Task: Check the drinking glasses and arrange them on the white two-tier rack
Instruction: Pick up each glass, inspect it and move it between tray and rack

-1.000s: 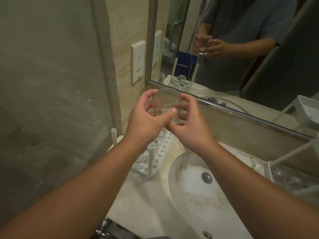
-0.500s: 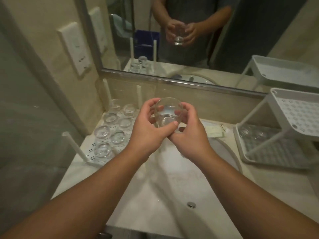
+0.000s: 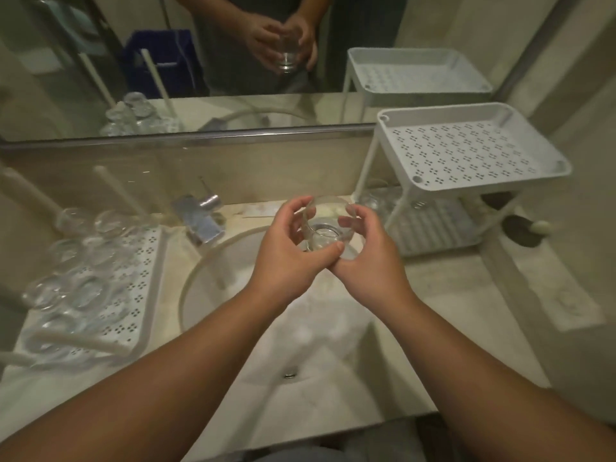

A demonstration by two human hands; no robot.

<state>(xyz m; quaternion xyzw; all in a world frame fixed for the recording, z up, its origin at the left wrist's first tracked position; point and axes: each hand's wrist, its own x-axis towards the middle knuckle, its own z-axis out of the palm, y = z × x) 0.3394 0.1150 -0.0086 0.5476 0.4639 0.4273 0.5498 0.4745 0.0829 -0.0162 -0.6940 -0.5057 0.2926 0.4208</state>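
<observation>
We hold one clear round drinking glass (image 3: pixel 328 230) in both hands above the pale oval sink basin (image 3: pixel 233 295), and compared with one second ago our view has turned from the left side toward the right. Before, the glass was in front of the mirror edge with the flat white perforated tray (image 3: pixel 140 285) under our hands; now this tray, with its group of clear glasses (image 3: pixel 76 281), lies well to the left, and the white two-tier plastic rack (image 3: pixel 466 155) has come fully into view on the right of the stone desk (image 3: pixel 450 295). The grip itself has not changed: the left hand (image 3: pixel 283 258) wraps the near side with the thumb along the lower wall, and the right hand (image 3: pixel 370 261) closes on the other side, fingers curled on the rim, so both are closed on the glass. It is tilted, its mouth toward us. We judge that checking is almost finished and placing comes next. The top tier looks empty; the lower tier seems to hold some glasses, but blur hides how many.
</observation>
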